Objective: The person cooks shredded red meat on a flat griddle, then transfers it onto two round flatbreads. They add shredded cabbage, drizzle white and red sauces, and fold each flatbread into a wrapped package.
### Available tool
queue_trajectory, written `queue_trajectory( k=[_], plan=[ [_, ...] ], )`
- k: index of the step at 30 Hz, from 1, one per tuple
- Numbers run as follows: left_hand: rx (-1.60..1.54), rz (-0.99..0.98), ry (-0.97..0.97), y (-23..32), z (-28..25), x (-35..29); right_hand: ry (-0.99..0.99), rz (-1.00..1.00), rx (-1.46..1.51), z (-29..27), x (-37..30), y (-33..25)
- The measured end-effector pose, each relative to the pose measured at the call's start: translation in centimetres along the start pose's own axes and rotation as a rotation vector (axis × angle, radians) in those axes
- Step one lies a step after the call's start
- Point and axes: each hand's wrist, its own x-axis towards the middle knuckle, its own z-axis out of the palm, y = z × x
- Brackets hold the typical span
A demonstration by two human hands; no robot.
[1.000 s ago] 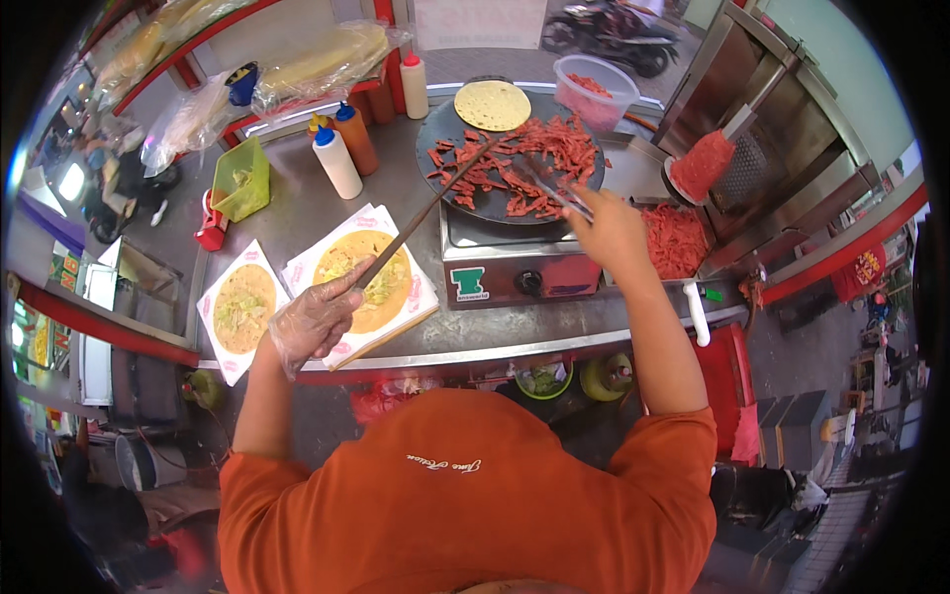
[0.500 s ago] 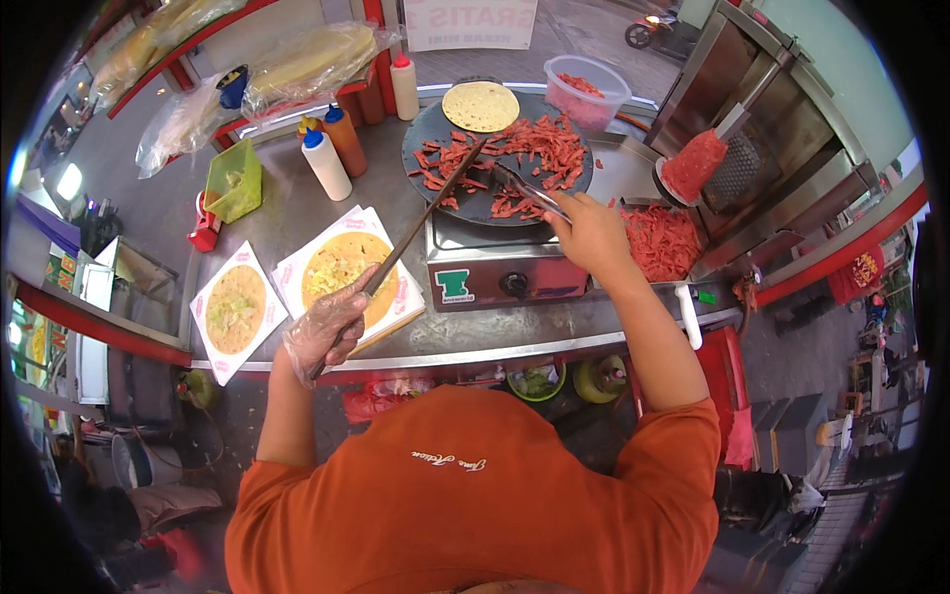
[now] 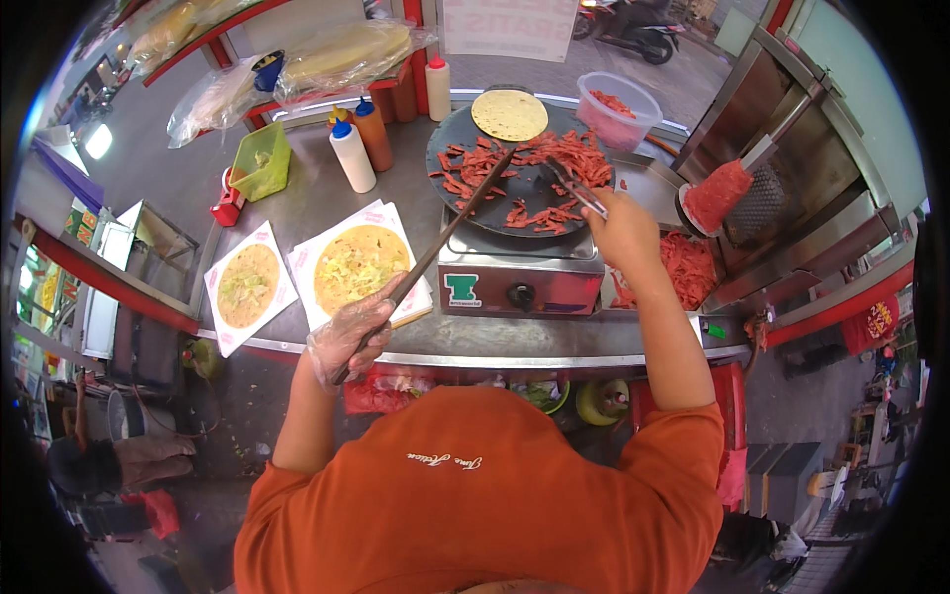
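My left hand [image 3: 353, 340], in a clear plastic glove, is closed round a long, dark knife [image 3: 427, 259]. The blade slants up to the right, its tip over the meat on a round black griddle [image 3: 534, 216]. In my bare right hand [image 3: 627, 232] are metal tongs [image 3: 578, 187], their ends at the chopped red meat [image 3: 580, 154] on the griddle's right side. A flatbread [image 3: 509, 115] lies at the griddle's far edge. Left of the stove, two more flatbreads topped with shredded greens, one nearer [image 3: 361, 269] and one farther left [image 3: 247, 285], rest on white paper.
Squeeze bottles [image 3: 352, 156] stand behind the papers, beside a green basket [image 3: 261, 161]. A plastic tub [image 3: 618, 111] of meat sits behind the griddle. At right are a meat-filled tray [image 3: 685, 269] and a vertical spit [image 3: 717, 196] with red meat.
The view has shifted, so the counter sits farther right. The tongs have moved right over the griddle, exposing a patch of dark surface amid the meat. A motorcycle now shows outside.
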Motion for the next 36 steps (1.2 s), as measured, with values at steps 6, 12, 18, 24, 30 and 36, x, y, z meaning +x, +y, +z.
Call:
queue_trajectory(
  k=[6,12,18,24,30,36],
  plan=[
    [-0.013,-0.011,0.052,1.2,0.2,-0.6,0.013,-0.190,0.216,-1.3,-5.4,-3.5],
    [-0.083,0.055,-0.065,1.2,-1.6,-1.4,0.153,0.020,0.157,1.1,-6.6,-1.9],
    [-0.197,-0.023,-0.125,0.9,-2.1,-1.0,0.101,-0.063,0.082,0.7,-8.9,-3.8],
    [-0.048,0.024,-0.165,3.4,0.1,4.7,0.229,-0.005,0.138,-1.0,-6.7,0.6],
    [0.094,-0.023,-0.174,4.4,2.7,9.6,0.017,-0.121,0.103,-3.2,-5.7,3.5],
    [0.189,0.011,-0.169,3.4,5.8,11.2,0.108,-0.092,0.162,0.9,-1.8,8.3]
  ],
)
